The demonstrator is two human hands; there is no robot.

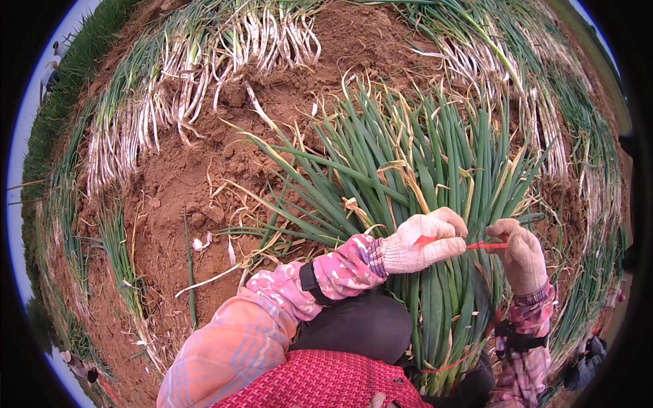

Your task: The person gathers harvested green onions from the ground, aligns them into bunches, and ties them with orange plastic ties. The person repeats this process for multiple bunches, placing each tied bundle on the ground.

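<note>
A large bundle of green onions (444, 306) lies before me, its green leaves fanning out away from my body. Above its leaves, my left hand (426, 242), in a pale knit glove, pinches a red plastic strip (477, 246). My right hand (519, 255), gloved the same way, grips the strip a short distance to the right, so a short piece spans between the two. More red strip (451, 366) crosses the bundle near my knees. The lower end of the bundle is partly hidden by my clothing and leg.
Pulled green onions with white stalks (255, 41) lie in rows on the brown soil (173, 188). Another row (535, 117) runs along the right. A small bunch (120, 255) rests at left. People (50, 76) are visible at the far left edge.
</note>
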